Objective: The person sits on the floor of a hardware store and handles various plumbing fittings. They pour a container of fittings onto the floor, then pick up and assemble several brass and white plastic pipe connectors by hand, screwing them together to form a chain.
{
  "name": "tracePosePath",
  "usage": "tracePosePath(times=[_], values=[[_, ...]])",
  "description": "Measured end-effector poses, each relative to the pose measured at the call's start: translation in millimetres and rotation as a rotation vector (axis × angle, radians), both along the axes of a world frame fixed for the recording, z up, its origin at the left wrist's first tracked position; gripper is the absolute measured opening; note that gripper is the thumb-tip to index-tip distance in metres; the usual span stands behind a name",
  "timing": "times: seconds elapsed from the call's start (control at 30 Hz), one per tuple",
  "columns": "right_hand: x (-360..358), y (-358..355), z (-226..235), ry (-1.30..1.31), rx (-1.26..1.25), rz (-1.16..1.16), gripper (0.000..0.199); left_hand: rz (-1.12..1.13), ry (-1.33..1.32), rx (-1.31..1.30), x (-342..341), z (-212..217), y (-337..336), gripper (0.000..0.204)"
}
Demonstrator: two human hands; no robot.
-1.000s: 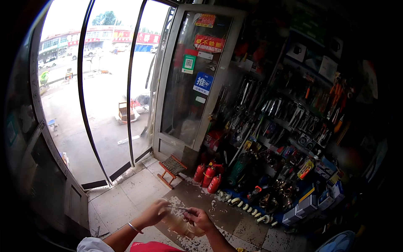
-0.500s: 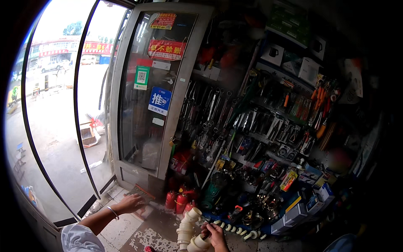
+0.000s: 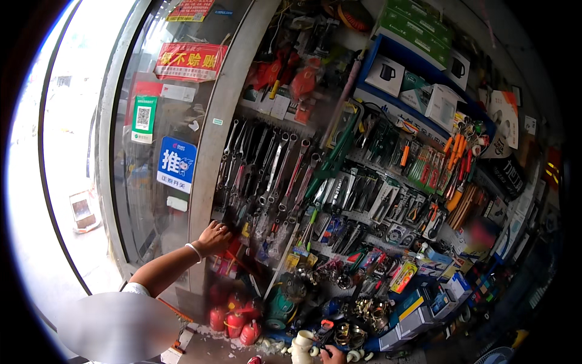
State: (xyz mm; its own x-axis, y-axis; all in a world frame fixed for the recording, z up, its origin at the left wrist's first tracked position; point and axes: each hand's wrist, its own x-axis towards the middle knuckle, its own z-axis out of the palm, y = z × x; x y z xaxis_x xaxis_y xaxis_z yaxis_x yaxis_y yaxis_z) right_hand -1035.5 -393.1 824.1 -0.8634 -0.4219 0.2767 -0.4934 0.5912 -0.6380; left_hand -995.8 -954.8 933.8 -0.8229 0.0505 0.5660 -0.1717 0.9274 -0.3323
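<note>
A person's left hand [image 3: 214,238], a pale bracelet [image 3: 194,252] at its wrist, reaches out to the frame edge of a glass door [image 3: 209,145] in a crowded hardware shop, just below a row of hanging wrenches [image 3: 276,170]. Its fingers are bent, and whether they grip anything cannot be told. The right hand [image 3: 333,355] appears low and near, partly cut off by the lower edge of the view, its fingers just beside a cream plastic pipe fitting [image 3: 302,349]; how wide its grip is, or what it holds, cannot be told. The fitting stands out near the middle of the scene, to the left of that hand. Red fire extinguishers [image 3: 235,323] cluster on the floor to the left of the fitting, with a green machine [image 3: 280,308] between them and the metal clamps [image 3: 371,312] farther right. Beyond, pliers [image 3: 384,202] and orange-handled tools [image 3: 457,148] line the wall, below green boxes [image 3: 415,30] stacked at the top. On the far left, bright daylight fills the doorway.
</note>
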Motion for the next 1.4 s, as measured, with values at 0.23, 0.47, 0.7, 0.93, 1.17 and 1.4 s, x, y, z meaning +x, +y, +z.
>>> tracePosePath(times=[0.23, 0.47, 0.7, 0.93, 1.17, 1.4], values=[[-137.0, -110.4, 42.3, -0.277, 0.104, 0.131, 0.026, 0.463, -0.428, -0.453, -68.1, -8.2, -119.0, 0.020], [-296.5, -244.7, 48.5, 0.232, 0.121, 0.511, 0.021, 0.632, -0.417, -0.408, -89.5, -12.7, -102.9, 0.020], [-341.4, -371.4, 80.5, 0.230, 0.073, 0.588, 0.024, 0.579, -0.228, -0.346, -23.7, 10.1, -48.8, 0.010], [-331.7, -461.9, 94.8, 0.274, -0.080, 0.931, 0.014, 0.658, 0.008, -0.491, 41.8, -0.2, -17.1, 0.010], [-274.8, -534.8, 82.1, 0.318, -0.186, 1.245, 0.016, 0.630, 0.131, -0.593, 114.8, -5.9, 5.4, 0.005], [-196.2, -598.9, 88.6, 0.155, -0.075, 1.511, 0.018, 0.807, 0.244, -0.242, 147.0, -4.3, 40.9, 0.010]])
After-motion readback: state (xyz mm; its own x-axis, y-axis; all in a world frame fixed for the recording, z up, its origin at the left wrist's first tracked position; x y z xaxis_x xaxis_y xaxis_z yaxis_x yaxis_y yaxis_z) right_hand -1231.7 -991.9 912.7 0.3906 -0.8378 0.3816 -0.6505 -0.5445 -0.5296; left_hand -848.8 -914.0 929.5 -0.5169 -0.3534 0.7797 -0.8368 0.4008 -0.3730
